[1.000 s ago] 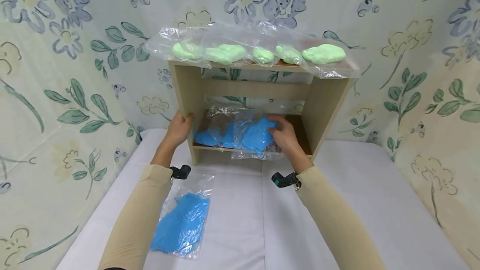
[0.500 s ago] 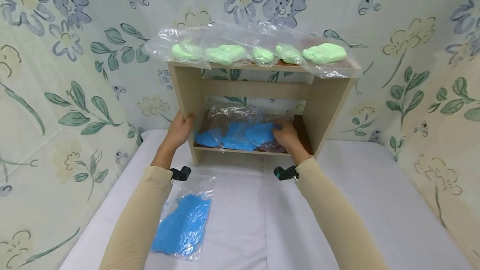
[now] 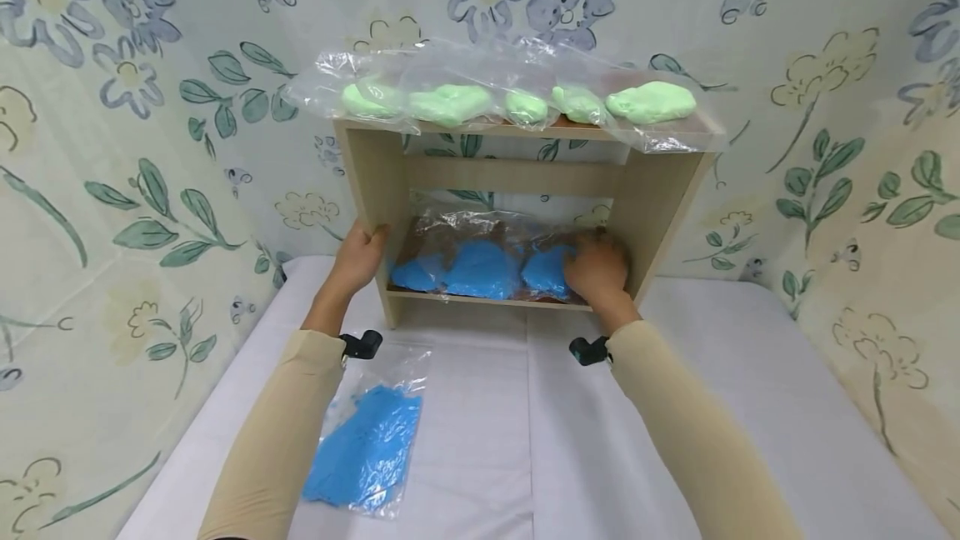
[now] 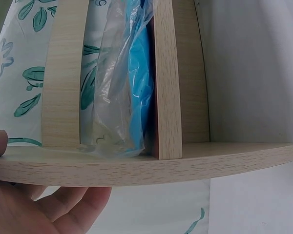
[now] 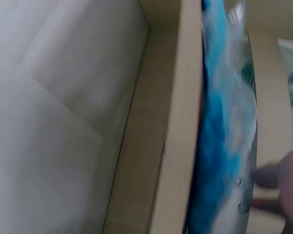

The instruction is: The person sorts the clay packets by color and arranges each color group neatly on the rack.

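My left hand (image 3: 362,255) grips the left side panel (image 4: 136,170) of a small wooden shelf; in the left wrist view the thumb lies inside and the fingers outside. On the lower board (image 3: 480,300), clear bags of blue clay (image 3: 480,270) stand in a row. My right hand (image 3: 600,267), blurred, is at the right end of that row, against a clear bag of blue clay (image 3: 547,272). The right wrist view shows blurred fingertips (image 5: 264,176) beside the bag's edge; whether they pinch it cannot be made out.
Bagged pale green clay lumps (image 3: 650,103) line the top board (image 3: 487,130). Another flat bag of blue clay (image 3: 367,444) lies on the white cloth (image 3: 472,440) in front, near the left forearm. The shelf's right side panel (image 3: 663,223) stands close to the right hand.
The right hand has drawn back to the right along the lower board. The bag of blue clay beside it shifted right, opening a gap in the row. The left hand stays put.
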Tool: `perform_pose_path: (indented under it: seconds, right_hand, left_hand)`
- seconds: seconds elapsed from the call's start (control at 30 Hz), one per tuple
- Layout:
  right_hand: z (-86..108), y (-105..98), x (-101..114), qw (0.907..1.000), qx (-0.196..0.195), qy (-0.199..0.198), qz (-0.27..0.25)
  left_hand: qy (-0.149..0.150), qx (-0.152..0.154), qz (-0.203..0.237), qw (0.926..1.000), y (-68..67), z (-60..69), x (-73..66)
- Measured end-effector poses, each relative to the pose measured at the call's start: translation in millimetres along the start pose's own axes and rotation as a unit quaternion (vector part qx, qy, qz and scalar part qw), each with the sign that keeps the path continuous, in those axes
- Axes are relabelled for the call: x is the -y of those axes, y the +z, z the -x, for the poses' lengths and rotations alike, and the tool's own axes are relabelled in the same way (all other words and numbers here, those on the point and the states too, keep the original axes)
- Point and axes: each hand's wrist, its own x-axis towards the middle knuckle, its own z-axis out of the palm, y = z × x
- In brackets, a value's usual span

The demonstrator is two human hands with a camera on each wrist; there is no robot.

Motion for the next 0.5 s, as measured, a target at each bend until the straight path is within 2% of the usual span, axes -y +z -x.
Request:
perform_pose_path:
  seconds: [0.03, 0.1, 0.13, 0.2, 0.3, 0.5]
  right_hand:
    - [3.4, 3, 4, 0.9994, -0.015, -0.026, 0.020]
    - [10.3, 11, 9, 0.9950, -0.022, -0.088, 0.041]
    - [13.9, 15, 11, 0.9931, -0.014, -0.109, 0.042]
    - [18.6, 23, 11, 0.9908, 0.019, -0.126, 0.045]
    - [21.7, 35, 8, 0.9907, 0.039, -0.120, 0.052]
    - [18.6, 48, 8, 0.9916, 0.009, -0.121, 0.046]
  left_hand:
    - [0.000, 0.000, 0.001, 1.0000, 0.2, -0.2, 0.4]
    - [0.001, -0.002, 0.003, 1.0000, 0.7, -0.7, 0.9]
    - [0.004, -0.002, 0.005, 1.0000, 0.9, -0.9, 0.9]
    - [0.007, -0.003, 0.006, 1.0000, 1.3, -0.8, 0.5]
    - [0.009, -0.002, 0.005, 0.9999, 1.9, -0.4, -0.3]
    - [0.005, -0.003, 0.005, 1.0000, 2.0, -0.2, 1.2]
